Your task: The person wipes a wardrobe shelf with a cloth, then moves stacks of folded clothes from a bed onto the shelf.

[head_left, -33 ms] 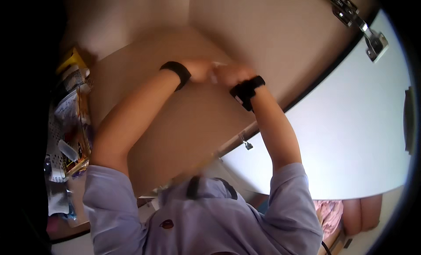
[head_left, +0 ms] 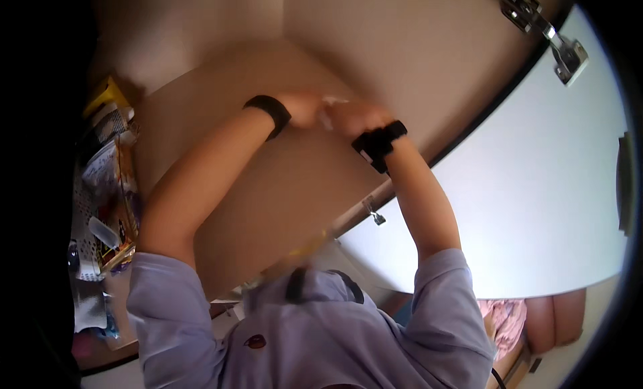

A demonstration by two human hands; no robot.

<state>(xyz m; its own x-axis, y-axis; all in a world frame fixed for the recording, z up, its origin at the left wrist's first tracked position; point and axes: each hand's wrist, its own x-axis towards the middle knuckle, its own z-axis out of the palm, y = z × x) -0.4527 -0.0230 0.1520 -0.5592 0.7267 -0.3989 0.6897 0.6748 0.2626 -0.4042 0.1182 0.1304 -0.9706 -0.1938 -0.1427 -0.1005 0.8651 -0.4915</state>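
Both hands are raised and meet inside a beige cabinet compartment point(head_left: 268, 181). Pinched between them is a small white crumpled thing point(head_left: 327, 118), thin like a tissue or a cloth; blur hides its exact kind. My left hand point(head_left: 300, 109), with a black band at the wrist, is closed at the white thing's left side. Opposite it, my right hand point(head_left: 358, 116) is closed on the same thing, its fingers partly smeared. A black strap with a small dark box point(head_left: 375, 148) sits on the right wrist.
Packaged goods point(head_left: 110, 168) and a white perforated basket point(head_left: 86, 221) stand along the left side. A white cabinet door point(head_left: 529, 181) hangs wide on the right, with metal hinges point(head_left: 569, 61). Pink fabric point(head_left: 506, 325) lies below the door.
The cabinet and its door have shifted very slightly in the picture. Both hands stay together at the white thing.
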